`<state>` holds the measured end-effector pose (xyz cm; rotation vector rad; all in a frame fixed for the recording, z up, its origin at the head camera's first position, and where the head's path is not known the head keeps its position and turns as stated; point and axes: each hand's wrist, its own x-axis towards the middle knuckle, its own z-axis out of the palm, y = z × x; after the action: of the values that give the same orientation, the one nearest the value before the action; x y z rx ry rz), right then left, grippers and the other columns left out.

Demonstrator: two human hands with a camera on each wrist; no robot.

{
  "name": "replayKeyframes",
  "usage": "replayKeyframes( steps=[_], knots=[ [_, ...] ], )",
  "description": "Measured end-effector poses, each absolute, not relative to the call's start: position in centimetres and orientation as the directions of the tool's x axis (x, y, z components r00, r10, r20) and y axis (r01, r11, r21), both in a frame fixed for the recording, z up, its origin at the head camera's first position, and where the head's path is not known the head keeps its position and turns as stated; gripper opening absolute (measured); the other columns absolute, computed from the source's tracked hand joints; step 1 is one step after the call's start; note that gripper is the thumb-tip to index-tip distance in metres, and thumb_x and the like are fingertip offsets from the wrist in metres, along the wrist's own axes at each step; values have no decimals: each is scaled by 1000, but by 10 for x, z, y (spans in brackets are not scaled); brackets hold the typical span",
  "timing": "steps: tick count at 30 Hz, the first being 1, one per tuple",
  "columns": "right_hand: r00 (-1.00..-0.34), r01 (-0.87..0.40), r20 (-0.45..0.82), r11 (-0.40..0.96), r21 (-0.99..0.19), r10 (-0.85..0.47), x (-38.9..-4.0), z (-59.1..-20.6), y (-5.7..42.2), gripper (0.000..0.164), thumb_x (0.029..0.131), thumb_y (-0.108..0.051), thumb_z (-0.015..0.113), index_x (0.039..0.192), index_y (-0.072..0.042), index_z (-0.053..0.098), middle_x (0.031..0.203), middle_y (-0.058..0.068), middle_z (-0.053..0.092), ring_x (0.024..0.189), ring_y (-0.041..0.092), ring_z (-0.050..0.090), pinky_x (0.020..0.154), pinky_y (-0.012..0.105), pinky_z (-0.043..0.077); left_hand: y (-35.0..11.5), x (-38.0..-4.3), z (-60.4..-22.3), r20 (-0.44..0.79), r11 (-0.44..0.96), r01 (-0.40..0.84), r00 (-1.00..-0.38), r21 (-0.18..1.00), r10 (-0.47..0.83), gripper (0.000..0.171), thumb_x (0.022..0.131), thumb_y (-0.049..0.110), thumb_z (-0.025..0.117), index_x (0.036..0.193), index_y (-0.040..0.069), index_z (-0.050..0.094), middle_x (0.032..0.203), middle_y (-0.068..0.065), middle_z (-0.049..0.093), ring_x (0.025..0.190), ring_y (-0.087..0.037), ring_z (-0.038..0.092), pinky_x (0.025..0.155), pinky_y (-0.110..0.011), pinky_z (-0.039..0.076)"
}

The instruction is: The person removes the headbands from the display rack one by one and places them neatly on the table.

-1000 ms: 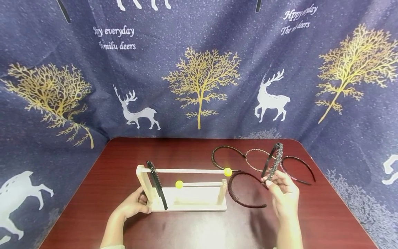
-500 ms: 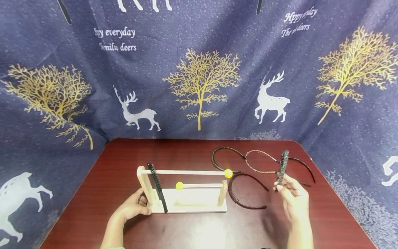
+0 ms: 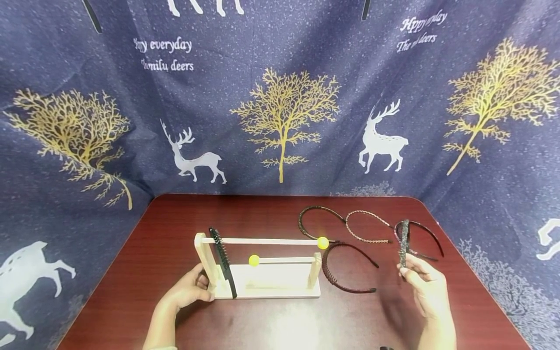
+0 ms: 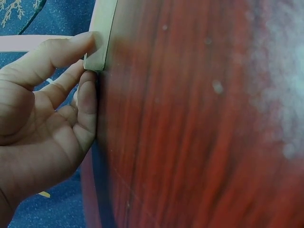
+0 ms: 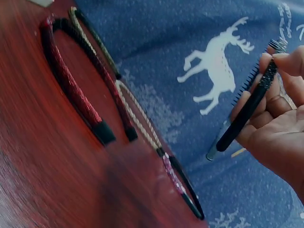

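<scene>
a sparkly dark headband (image 3: 404,243) is up in the air over the right part of the worktop (image 3: 245,214). the right hand (image 3: 426,286) pinches it with thumb and fingers, and it stands almost upright. it has little black teeth inside. the left hand (image 3: 188,290) grips the left end of a wooden stand (image 3: 284,292), so the two hands are well apart. a black headband (image 3: 225,263) hangs on the stand's top bar, near the left post. a yellow ball (image 3: 323,243) caps the right end of that bar, and another yellow ball (image 3: 254,260) caps the left end of the low bar. right of the stand lies a dark red headband (image 3: 331,279). farther back are a dark bumpy headband (image 3: 301,222), a pale twisted headband (image 3: 363,212) and a pink and black headband (image 3: 432,235). behind is blue cloth (image 3: 280,29) with white deer and gold trees.
</scene>
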<state>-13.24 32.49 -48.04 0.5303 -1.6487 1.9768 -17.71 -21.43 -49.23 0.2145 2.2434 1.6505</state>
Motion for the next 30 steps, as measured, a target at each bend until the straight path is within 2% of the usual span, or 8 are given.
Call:
replayKeyframes(
  steps=[1,5,8,12,16,23,26,30],
  knots=[
    [-843,-538,505,-255,-803,188,-132,-471,326,33,81,21,47,111,13,60,90,11,67,82,15,65,68,21,49,-214,-177,-492,-182,309,-78,-929,948,323,90,61,-8,69,137,-11,21,87,-16,55,78,-25,57,72,-38,47],
    [-898,-403,389,-26,-915,205,-123,-455,327,37,80,21,50,103,0,69,87,0,69,77,6,64,65,18,47,-215,-178,-491,-174,307,-70,-929,949,326,89,61,-8,69,136,-11,23,86,-15,56,78,-26,58,71,-38,47],
    [-925,-305,326,127,-944,197,-119,-452,331,34,80,17,54,101,-4,71,87,-6,69,78,3,61,65,16,45,-215,-178,-492,-167,312,-63,-933,948,318,86,60,-8,69,135,-10,26,86,-15,55,78,-26,57,70,-37,46],
    [-956,-253,272,158,-954,111,-114,-456,338,30,82,14,56,104,-1,69,88,-4,68,81,3,61,70,16,45,-215,-178,-494,-160,311,-55,-933,949,323,84,59,-8,69,132,-10,28,85,-14,55,77,-25,56,69,-36,46],
    [-957,-289,289,137,-947,-18,-112,-462,344,34,81,17,53,107,1,67,88,-3,68,82,3,60,70,16,46,-215,-177,-495,-161,307,-55,-930,950,330,84,58,-8,68,132,-11,28,84,-14,55,76,-24,55,68,-37,45],
    [-928,-373,353,305,-876,-121,-115,-471,354,32,77,21,53,104,8,65,96,-5,67,84,3,59,70,14,45,-214,-179,-495,-155,308,-51,-932,950,327,82,57,-8,69,130,-11,30,82,-14,54,74,-23,54,67,-36,45],
    [-953,-301,286,408,-862,-100,-116,-471,356,27,77,17,56,103,11,63,94,-6,67,84,1,57,67,16,45,-215,-180,-495,-155,316,-48,-934,947,323,81,57,-8,69,129,-11,31,82,-13,55,75,-23,55,67,-35,45],
    [-992,-124,110,520,-845,-56,-117,-471,360,25,80,8,61,104,15,61,95,-2,67,86,-3,55,67,19,46,-215,-178,-496,-167,331,-60,-938,942,304,82,57,-7,69,130,-10,31,84,-13,54,76,-24,55,67,-36,46]
  ],
)
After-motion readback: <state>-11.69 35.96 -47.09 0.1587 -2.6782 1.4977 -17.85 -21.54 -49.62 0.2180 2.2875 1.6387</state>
